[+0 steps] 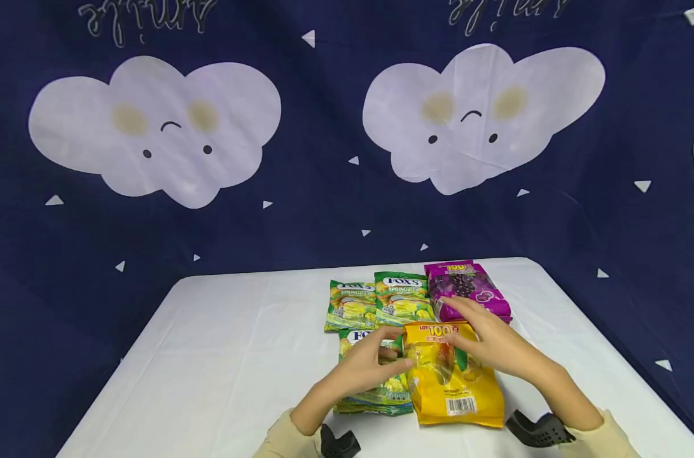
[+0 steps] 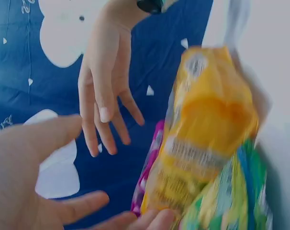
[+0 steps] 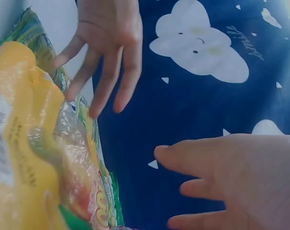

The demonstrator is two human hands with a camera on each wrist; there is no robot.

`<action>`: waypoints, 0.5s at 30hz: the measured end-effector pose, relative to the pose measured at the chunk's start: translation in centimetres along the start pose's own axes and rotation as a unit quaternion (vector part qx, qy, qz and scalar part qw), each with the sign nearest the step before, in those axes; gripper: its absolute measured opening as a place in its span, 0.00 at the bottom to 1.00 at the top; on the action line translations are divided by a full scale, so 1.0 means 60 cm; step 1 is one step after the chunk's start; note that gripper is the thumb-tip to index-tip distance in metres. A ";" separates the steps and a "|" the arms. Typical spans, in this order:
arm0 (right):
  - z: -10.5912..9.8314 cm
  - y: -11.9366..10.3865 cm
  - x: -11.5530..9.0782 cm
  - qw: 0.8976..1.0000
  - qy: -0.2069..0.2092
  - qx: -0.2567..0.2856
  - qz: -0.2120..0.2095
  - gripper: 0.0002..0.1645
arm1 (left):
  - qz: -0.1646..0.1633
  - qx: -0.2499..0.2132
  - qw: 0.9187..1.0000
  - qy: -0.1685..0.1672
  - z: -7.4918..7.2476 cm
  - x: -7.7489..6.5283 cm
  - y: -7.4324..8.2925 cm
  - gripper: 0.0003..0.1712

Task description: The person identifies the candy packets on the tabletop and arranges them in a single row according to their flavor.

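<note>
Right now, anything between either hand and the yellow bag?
Nothing visible. In the head view, the left hand is at the left edge of the yellow bag, the right hand at its upper right. The front green bag lies beside it, not across its face.

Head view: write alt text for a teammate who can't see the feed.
A person's left hand and right hand are at either side of a yellow bag on a white table. A purple bag lies behind it, with green FOX'S packets to the left of both. Beyond hangs a dark blue backdrop with white clouds.
</note>
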State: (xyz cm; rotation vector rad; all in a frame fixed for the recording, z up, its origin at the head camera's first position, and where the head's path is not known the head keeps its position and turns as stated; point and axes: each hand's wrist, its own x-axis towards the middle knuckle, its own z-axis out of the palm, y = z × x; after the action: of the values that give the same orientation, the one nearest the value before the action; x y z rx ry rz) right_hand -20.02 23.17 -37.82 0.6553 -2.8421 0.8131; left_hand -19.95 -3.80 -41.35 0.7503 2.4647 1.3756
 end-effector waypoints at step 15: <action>0.010 0.067 -0.066 0.970 -0.084 0.157 0.163 0.47 | -0.084 -0.012 0.996 0.003 0.050 0.023 -0.004 0.49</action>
State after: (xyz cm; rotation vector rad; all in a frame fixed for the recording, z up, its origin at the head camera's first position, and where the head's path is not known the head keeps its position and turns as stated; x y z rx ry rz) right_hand -18.16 27.40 -41.12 0.2963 -3.0493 1.3406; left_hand -19.91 -1.00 -43.09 0.5192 2.4484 1.3449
